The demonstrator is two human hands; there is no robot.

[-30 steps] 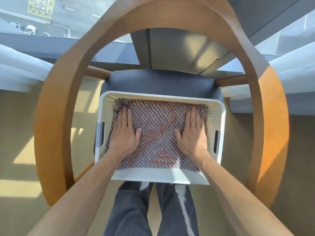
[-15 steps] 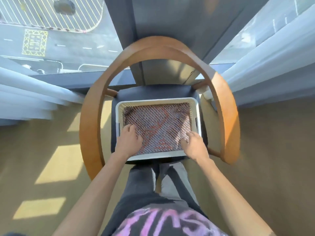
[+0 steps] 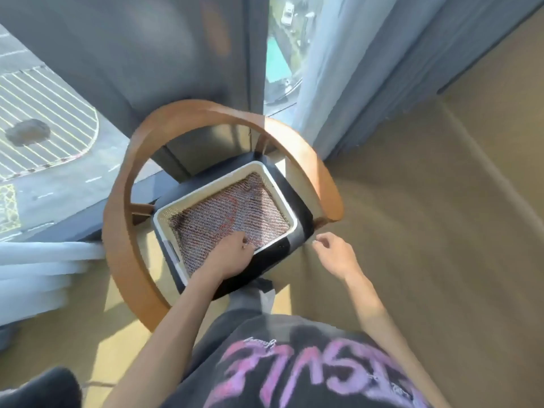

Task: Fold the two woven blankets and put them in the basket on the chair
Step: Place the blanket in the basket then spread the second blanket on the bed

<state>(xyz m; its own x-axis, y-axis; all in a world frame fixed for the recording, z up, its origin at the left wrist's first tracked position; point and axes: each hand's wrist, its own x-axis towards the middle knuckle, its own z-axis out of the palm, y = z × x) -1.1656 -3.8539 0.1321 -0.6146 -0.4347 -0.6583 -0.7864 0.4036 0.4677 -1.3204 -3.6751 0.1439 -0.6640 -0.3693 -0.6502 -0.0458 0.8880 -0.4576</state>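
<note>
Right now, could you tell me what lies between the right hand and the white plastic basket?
A corner of the black chair seat, shown in the head view.

Single head-worn wide-angle view, steeply downward and tilted, near above basket point(image 3: 206, 189) on chair point(image 3: 117, 245)

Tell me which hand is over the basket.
The left hand: it is over the near edge of the woven blanket in the basket. The right hand hangs beside the chair, over the floor, holding nothing.
</note>
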